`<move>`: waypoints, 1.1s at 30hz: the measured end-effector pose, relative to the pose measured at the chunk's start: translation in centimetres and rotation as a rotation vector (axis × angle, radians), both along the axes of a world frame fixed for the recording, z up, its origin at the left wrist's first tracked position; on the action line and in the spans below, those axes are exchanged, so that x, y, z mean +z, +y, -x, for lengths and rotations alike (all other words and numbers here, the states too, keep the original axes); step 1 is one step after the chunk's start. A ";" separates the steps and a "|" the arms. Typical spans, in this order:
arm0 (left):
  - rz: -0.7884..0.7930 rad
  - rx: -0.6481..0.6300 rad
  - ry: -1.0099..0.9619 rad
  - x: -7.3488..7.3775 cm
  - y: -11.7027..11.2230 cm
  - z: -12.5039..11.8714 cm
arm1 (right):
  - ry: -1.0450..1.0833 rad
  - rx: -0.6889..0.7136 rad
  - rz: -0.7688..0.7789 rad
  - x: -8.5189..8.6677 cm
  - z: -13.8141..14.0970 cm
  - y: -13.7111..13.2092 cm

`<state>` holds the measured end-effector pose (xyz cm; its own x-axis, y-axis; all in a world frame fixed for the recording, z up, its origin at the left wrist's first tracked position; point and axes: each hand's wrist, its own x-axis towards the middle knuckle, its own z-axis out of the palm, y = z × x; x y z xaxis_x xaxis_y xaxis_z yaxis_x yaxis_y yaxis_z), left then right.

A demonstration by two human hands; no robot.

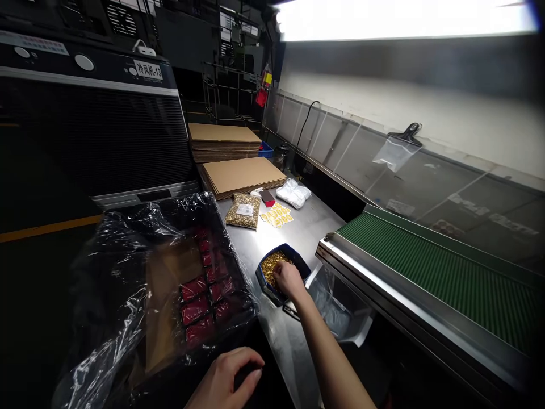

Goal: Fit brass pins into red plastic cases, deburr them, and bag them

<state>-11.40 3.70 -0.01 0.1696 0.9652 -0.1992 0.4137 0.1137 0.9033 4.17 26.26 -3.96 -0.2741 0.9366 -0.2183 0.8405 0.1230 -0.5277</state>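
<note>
My right hand (288, 279) reaches into a blue bin (301, 262) filled with small gold-coloured pieces (272, 264). Its fingers are drawn together at the surface of the pieces; what they grip, if anything, is hidden. Lower down, my left hand (232, 375) hovers beside the near edge of a box lined with clear-black plastic film (140, 318). Thumb and index finger are curved with a gap between them, and nothing shows in that hand. Inside the box, several dark red wrapped packs (196, 311) lie in rows beside brown cardboard (164, 284).
Behind the bin lie a bag of gold pieces (243, 211), yellow-and-white sticker sheets (277, 216) and white plastic bags (293, 193). Flat cardboard stacks (244, 175) stand farther back. A green conveyor belt (426, 261) runs along the right, with a clear plastic tray (336, 307) below its end.
</note>
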 end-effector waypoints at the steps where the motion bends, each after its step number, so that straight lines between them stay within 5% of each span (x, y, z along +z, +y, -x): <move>1: 0.002 0.004 0.004 0.0 -0.1 0.1 | 0.036 -0.026 -0.004 0.1 0.0 0.0; 7: 0.016 0.120 -0.062 0.6 0.7 0.1 | 0.417 -0.156 0.014 2.8 -0.9 -1.8; 12: -0.230 0.331 -0.219 2.4 2.5 -1.2 | 0.868 -0.150 0.192 6.3 -2.4 -10.2; 17: -0.539 0.085 -0.374 4.5 2.7 -3.6 | 1.589 -0.389 0.623 8.7 -4.1 -18.7; 20: -0.565 -0.007 -0.403 5.0 2.0 -5.1 | 1.669 -0.486 0.659 9.0 -5.3 -20.8; 25: -0.516 -0.063 -0.403 5.1 0.9 -6.7 | 1.586 -0.512 0.481 8.2 -7.0 -22.3; 29: -0.450 -0.005 -0.466 5.2 0.4 -7.7 | 1.550 -0.511 0.441 7.5 -7.9 -23.3; 33: -0.326 0.044 -0.524 4.8 -0.3 -8.5 | 1.695 -0.617 0.559 7.0 -8.9 -24.3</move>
